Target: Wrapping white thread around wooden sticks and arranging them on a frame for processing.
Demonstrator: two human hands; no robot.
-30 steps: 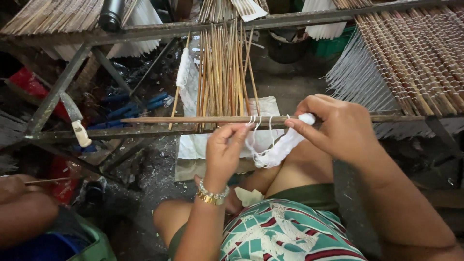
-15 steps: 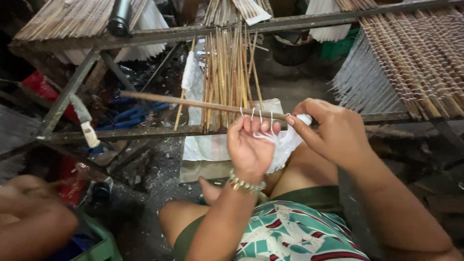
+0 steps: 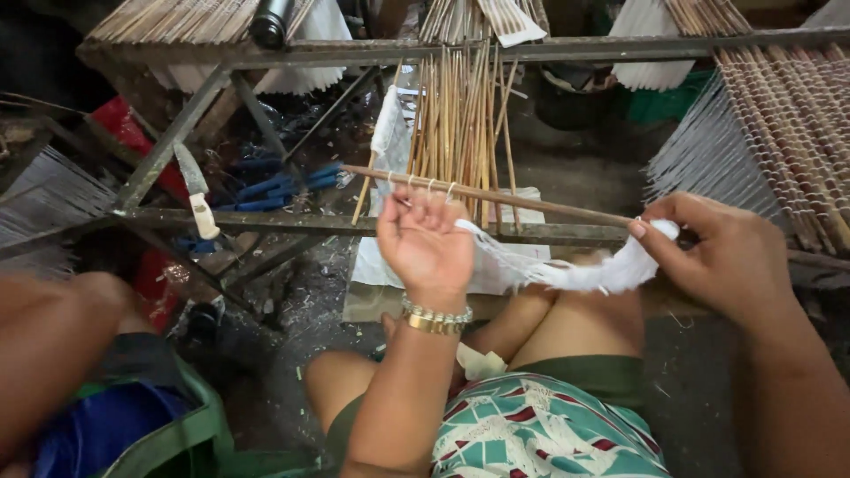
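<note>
Fingers (image 3: 416, 202) of the left hand (image 3: 425, 243) are curling upward, palm facing the camera, with white threads (image 3: 431, 187) looping over the thin stick (image 3: 496, 196) just above them. The right hand (image 3: 722, 257) is pinching the stick's end together with a bunch of white fibre (image 3: 589, 274), which is trailing back toward the left palm. The stick is lying slanted across the metal frame (image 3: 266, 221).
</note>
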